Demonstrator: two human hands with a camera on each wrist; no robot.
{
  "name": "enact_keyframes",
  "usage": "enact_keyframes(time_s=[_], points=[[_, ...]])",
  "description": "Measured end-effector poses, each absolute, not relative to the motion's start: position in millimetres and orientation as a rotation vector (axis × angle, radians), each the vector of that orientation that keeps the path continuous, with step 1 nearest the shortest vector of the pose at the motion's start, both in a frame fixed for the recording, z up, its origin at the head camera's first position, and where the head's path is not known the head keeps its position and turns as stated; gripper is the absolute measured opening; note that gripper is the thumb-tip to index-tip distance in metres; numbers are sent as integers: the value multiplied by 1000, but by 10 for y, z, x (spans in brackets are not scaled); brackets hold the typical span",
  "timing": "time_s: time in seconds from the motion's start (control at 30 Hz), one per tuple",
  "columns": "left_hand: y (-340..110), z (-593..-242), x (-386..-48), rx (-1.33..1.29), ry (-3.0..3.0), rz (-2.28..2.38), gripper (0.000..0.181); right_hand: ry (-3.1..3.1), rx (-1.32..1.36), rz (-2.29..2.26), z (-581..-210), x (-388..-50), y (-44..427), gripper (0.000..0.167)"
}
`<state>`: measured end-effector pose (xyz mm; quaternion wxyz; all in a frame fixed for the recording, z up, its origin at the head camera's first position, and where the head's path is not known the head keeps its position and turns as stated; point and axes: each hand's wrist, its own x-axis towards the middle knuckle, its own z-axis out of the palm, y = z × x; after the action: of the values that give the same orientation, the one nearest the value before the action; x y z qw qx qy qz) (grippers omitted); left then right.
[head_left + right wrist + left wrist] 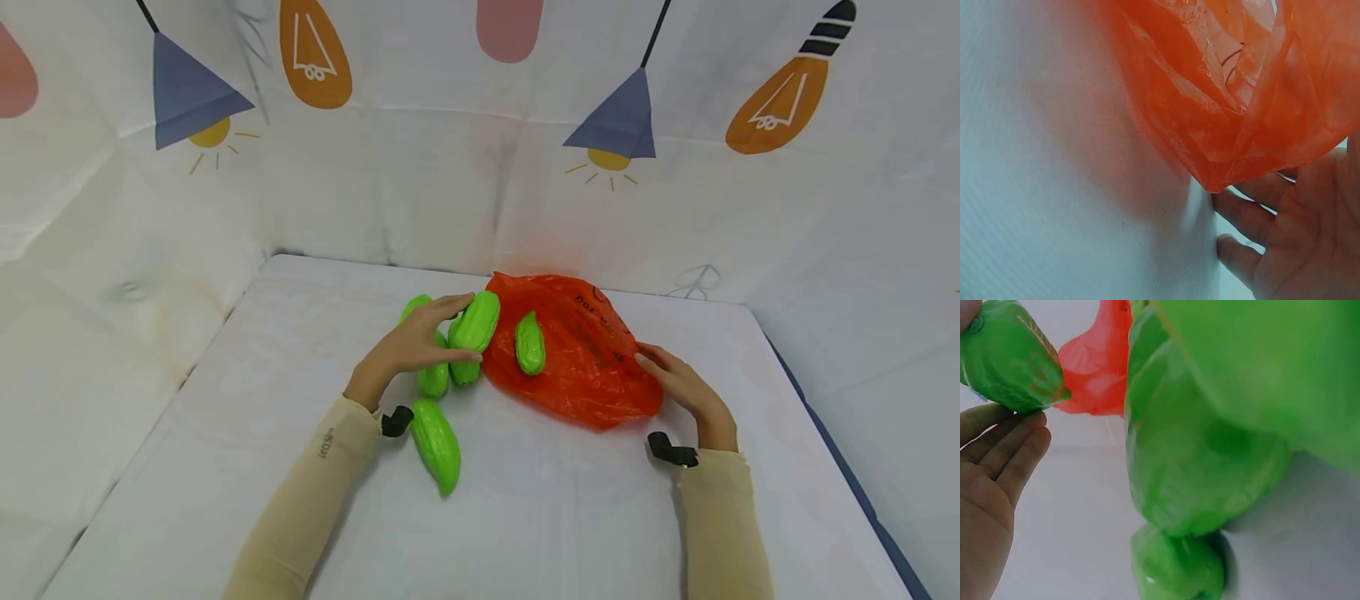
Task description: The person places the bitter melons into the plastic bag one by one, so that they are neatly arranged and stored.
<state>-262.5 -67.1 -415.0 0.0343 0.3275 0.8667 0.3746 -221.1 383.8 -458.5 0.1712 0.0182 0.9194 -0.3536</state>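
Observation:
In the head view my left hand (408, 340) holds a bright green bitter gourd (478, 321) between thumb and fingers, beside the left edge of a red plastic bag (577, 392). The left wrist view shows this gourd (1013, 359) above the fingertips. Another, smaller bitter gourd (530, 346) lies against the bag's red surface. My right hand (686, 392) grips the bag's right edge, with the fingers partly behind the plastic (1260, 147) in the right wrist view. Several more gourds lie under and around the left hand, partly hidden by it.
One bitter gourd (437, 446) lies apart, nearer the front, by the left wrist. The white table (525, 517) meets a cloth wall (442, 192) printed with lamps and bulbs behind the bag. A dark strap end (671, 450) sticks out from the right wrist.

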Motion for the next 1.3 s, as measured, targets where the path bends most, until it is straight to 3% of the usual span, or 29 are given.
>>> enact_keyframes(time_s=[0.57, 1.3], points=[[-204, -3830, -2675, 1152, 2618, 1136, 94, 2611, 40, -1003, -4556, -2183, 3831, 80], [467, -4158, -2792, 1164, 2514, 960, 95, 2612, 61, -998, -4603, -2217, 3833, 83]])
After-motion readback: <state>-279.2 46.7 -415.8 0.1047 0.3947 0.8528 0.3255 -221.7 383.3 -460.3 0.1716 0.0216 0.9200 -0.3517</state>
